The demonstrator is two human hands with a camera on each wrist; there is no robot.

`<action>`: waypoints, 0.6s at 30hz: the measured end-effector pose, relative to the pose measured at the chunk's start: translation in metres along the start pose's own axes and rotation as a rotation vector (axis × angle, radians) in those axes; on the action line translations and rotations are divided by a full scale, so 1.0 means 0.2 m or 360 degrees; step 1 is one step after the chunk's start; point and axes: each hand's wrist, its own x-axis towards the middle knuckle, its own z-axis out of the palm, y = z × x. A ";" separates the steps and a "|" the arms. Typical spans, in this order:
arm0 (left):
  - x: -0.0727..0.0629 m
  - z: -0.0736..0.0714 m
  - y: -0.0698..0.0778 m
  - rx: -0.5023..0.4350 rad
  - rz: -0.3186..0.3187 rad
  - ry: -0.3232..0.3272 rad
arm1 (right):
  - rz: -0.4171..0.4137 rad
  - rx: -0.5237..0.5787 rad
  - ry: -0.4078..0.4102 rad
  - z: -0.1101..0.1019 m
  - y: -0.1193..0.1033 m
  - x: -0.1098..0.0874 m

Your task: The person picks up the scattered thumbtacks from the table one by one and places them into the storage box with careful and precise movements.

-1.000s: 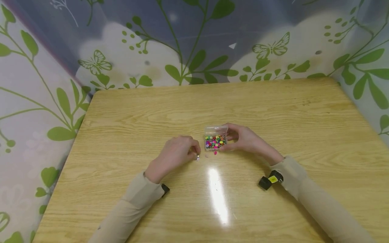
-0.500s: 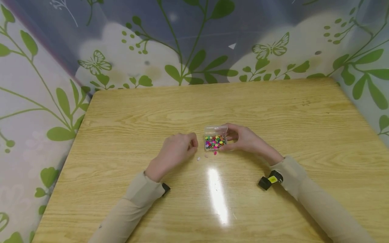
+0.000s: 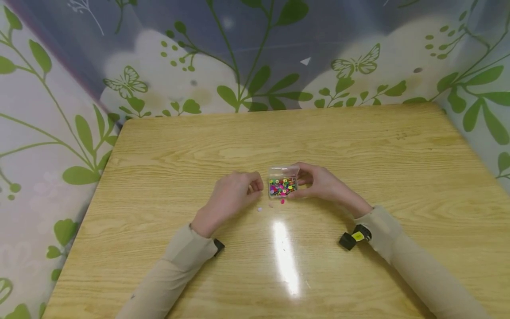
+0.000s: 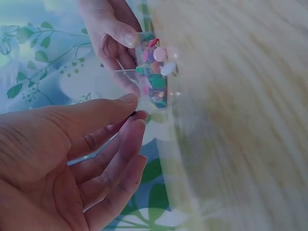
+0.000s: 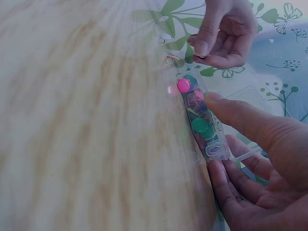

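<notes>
A small clear plastic box (image 3: 283, 170) of colourful thumbtacks (image 3: 281, 188) stands on the table with its hinged lid up. My right hand (image 3: 316, 180) grips the box by its right side, thumb in front and fingers behind. My left hand (image 3: 235, 195) is just left of the box. In the left wrist view its thumb and index finger pinch a tiny dark thing (image 4: 134, 113), almost hidden by the fingertips; the other fingers are loosely bent. In front of the box lie a white thumbtack (image 3: 260, 209), a pale thumbtack (image 3: 271, 205) and a pink thumbtack (image 3: 282, 201).
The wood-grain table (image 3: 191, 146) runs back to a leaf-patterned curtain (image 3: 159, 88). A bright light reflection (image 3: 286, 261) lies on the tabletop between the forearms. Black wrist cameras (image 3: 348, 241) are strapped at the sleeve cuffs.
My left hand has risen away from the white thumbtack, which stays on the table, and has moved back beside the box. My right hand keeps its grip on the box.
</notes>
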 end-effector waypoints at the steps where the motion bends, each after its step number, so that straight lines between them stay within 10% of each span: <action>1: 0.01 0.00 0.01 0.0005 0.0008 0.0007 | 0.0001 -0.0001 0.0002 0.00 0.00 0.00; 18: 0.15 0.02 0.15 -0.0027 0.0067 0.0014 | -0.0052 0.0007 -0.0006 0.00 0.01 0.00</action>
